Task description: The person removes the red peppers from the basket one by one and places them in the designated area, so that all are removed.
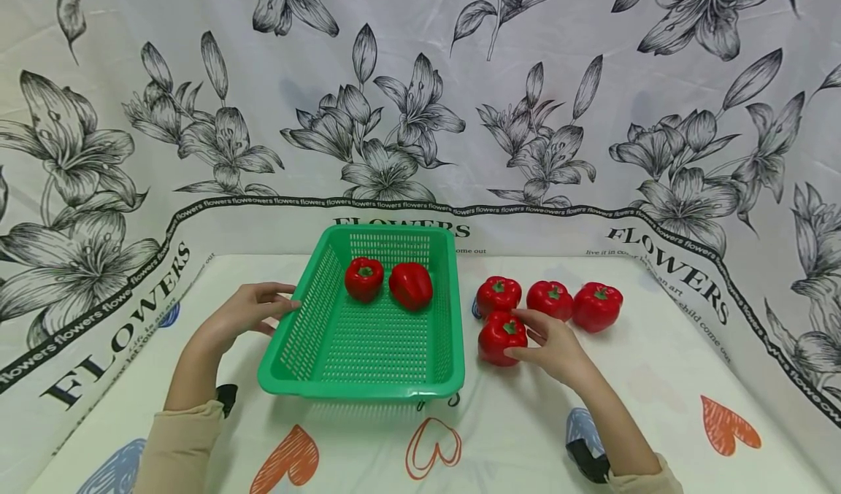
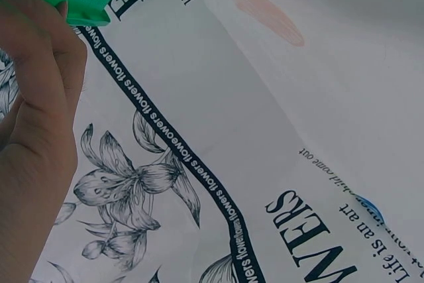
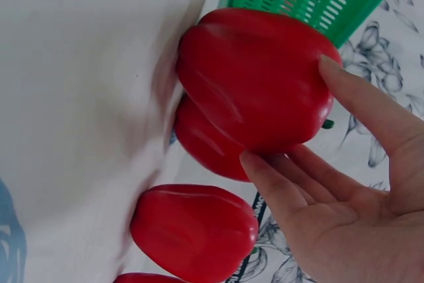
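Observation:
My right hand (image 1: 555,344) has thumb and fingers on opposite sides of a red bell pepper (image 1: 501,344), pinching it near its green stem. In the right wrist view this bell pepper (image 3: 255,81) overlaps another red one behind it. Three more bell peppers stand close by: one (image 1: 497,293) behind the held one, one (image 1: 550,298) beyond my fingers and one (image 1: 598,306) at the right. On the left, my left hand (image 1: 252,308) touches the rim of a green plastic basket (image 1: 374,390) with extended fingertips. Two bell peppers (image 1: 410,286) lie in the basket's far half.
A white cloth (image 1: 355,454) printed with hearts covers the table. Behind it rises a flower-printed backdrop (image 1: 420,173) with a dark lettered band. The basket's right wall (image 1: 453,319) stands just left of the held pepper.

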A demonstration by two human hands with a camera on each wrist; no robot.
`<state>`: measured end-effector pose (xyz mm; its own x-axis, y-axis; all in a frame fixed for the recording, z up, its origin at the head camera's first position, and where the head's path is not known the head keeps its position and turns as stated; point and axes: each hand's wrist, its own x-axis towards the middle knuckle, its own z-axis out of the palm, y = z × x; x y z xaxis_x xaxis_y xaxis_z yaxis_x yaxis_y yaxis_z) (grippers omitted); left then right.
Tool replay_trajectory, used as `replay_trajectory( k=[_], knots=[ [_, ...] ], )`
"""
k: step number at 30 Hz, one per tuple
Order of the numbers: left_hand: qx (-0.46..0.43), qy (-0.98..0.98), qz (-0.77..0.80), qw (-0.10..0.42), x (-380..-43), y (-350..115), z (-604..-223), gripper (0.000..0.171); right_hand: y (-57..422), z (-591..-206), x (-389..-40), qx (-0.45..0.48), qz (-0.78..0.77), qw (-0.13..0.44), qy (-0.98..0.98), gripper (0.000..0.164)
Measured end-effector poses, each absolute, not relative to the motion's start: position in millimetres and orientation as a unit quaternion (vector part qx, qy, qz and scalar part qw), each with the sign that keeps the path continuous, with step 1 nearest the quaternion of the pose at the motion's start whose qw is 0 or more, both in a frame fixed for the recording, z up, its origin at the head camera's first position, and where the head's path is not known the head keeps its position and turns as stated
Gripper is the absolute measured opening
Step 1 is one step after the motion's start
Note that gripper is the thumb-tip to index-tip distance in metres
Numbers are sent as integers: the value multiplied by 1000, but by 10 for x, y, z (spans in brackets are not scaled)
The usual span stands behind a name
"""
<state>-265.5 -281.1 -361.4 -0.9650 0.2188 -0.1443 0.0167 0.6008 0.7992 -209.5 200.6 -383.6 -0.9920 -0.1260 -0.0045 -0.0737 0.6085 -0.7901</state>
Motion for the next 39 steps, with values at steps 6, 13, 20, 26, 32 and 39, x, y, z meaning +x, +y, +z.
replay_trajectory(
  k=[6, 13, 20, 26, 32, 39],
  knots=[
    [66, 886, 445, 116, -2659, -2812, -3613, 66, 2004, -3834, -2091, -61, -441, 31, 895, 67],
    [66, 886, 444, 116, -2665, -2821, -3631, 66, 2002, -3828, -2075, -68, -446, 33, 892, 67],
    [67, 886, 445, 116, -2656, -2814, -3623, 66, 1996, -3847, -2074, -69, -448, 33, 891, 66],
    [66, 885, 446, 114, -2654, -2820, -3617, 66, 1987, -3809, -2070, -69, -446, 31, 892, 67],
    [70, 883, 449, 113, -2651, -2819, -3616, 66, 1982, -3768, -2089, -62, -438, 22, 897, 67],
    [64, 885, 447, 113, -2645, -2822, -3611, 65, 1947, -3706, -2110, -55, -444, 13, 894, 71]
  ],
)
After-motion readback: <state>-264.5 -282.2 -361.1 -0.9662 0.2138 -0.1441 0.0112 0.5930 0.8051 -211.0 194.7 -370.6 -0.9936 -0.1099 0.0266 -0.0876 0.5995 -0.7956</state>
